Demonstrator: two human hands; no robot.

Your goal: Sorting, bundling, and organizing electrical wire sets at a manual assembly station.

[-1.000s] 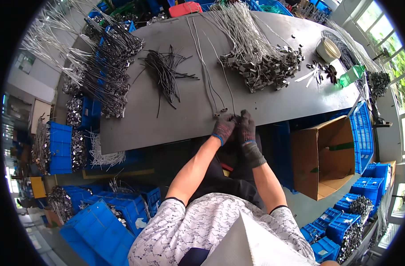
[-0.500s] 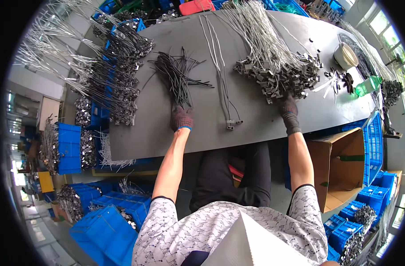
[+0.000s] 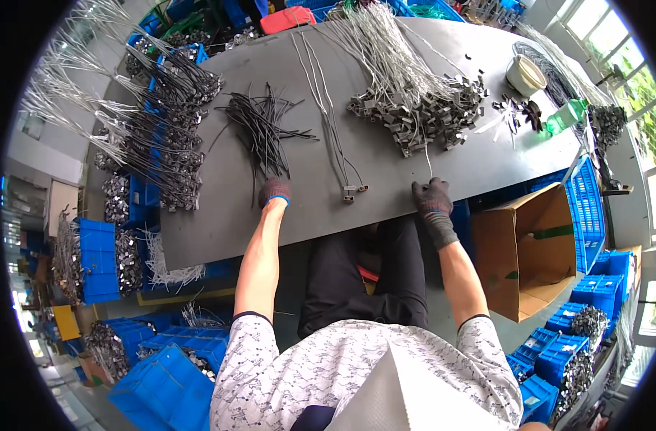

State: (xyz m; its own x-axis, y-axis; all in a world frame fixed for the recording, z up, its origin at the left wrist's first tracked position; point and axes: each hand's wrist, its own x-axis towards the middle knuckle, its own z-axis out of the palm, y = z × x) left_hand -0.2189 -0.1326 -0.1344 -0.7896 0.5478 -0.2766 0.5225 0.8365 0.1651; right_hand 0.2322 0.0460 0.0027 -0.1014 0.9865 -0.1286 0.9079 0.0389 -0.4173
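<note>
My left hand (image 3: 275, 192), in a dark knitted glove, is closed on the near ends of a loose bundle of thin black tubes (image 3: 262, 129) lying on the grey table. My right hand (image 3: 433, 200), gloved alike, is closed at the table's near edge on a silvery cable (image 3: 429, 161). That cable runs back under a pile of silvery cables with square metal connector ends (image 3: 421, 115). The gripped end is hidden by my fingers. Between my hands lie a few separate cables (image 3: 333, 136) with small metal connectors toward me.
Cables with black sleeves (image 3: 173, 136) hang over blue crates at the left. At the right stand a pale bowl (image 3: 526, 75), a green bottle (image 3: 566, 116) and loose black and white strips (image 3: 514, 118). An open cardboard box (image 3: 532, 251) sits below the table's right edge.
My right hand has come away from the connector pile toward me, drawing out a cable. My left hand stays at the black tubes. The whole view has shifted slightly.
</note>
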